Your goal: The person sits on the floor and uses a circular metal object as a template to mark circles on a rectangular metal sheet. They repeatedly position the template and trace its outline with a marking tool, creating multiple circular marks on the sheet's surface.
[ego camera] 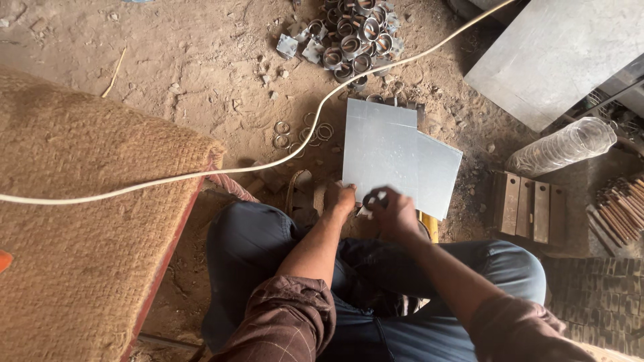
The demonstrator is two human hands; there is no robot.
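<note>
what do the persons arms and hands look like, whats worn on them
Both hands, left hand and right hand, are bare, with no gloves. The forearms are uncovered; brownish checked shirt sleeves with thin pale lines are rolled up near the elbows. No watch or rings can be made out.

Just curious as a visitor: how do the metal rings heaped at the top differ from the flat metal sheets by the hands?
The metal rings are small, round and hollow, heaped in a loose pile; the flat metal sheets are large, rectangular and lie overlapping. The rings lie beyond the white cable; the sheets sit by the left hand. Both look grey metal, resting on the dirt floor.
</note>
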